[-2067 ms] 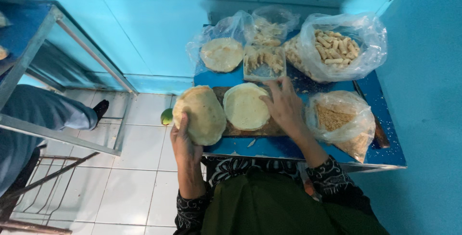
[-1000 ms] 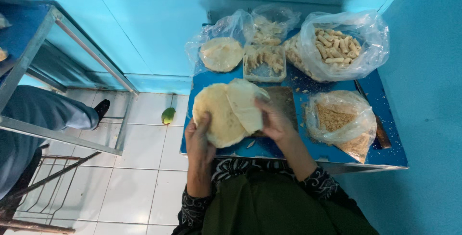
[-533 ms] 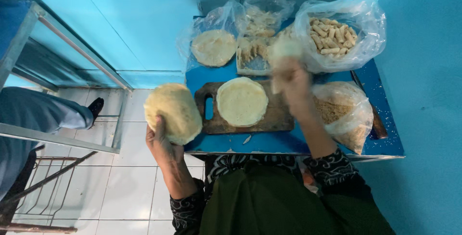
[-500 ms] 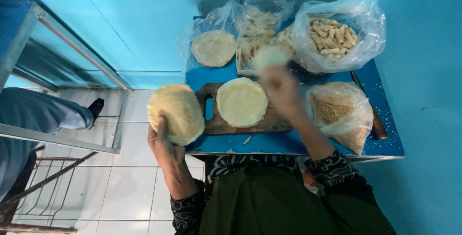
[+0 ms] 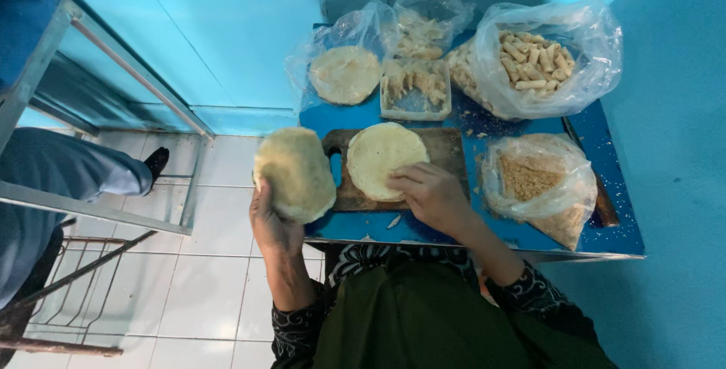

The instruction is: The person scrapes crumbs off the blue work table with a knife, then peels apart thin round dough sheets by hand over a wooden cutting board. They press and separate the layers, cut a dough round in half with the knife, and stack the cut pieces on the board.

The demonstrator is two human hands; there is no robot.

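Observation:
My left hand (image 5: 274,221) holds a stack of round pale wrappers (image 5: 295,172) out past the left edge of the blue table (image 5: 469,229). A single round wrapper (image 5: 384,159) lies flat on the dark wooden cutting board (image 5: 446,168). My right hand (image 5: 431,195) rests on the near right edge of that wrapper, fingers curled and pressing it; whether anything is under the fingers is hidden.
At the back stand a bag with more wrappers (image 5: 345,74), a clear tray of filling sticks (image 5: 415,89), and a large bag of rolled pieces (image 5: 538,59). A bag of breadcrumbs (image 5: 538,187) sits at the right. Another person's leg and shoe (image 5: 91,176) are at the left, by a metal frame (image 5: 113,210).
My right hand came back from the tray at the rear and now lies on the wrapper on the board. The left hand still holds the stack off the table's left side.

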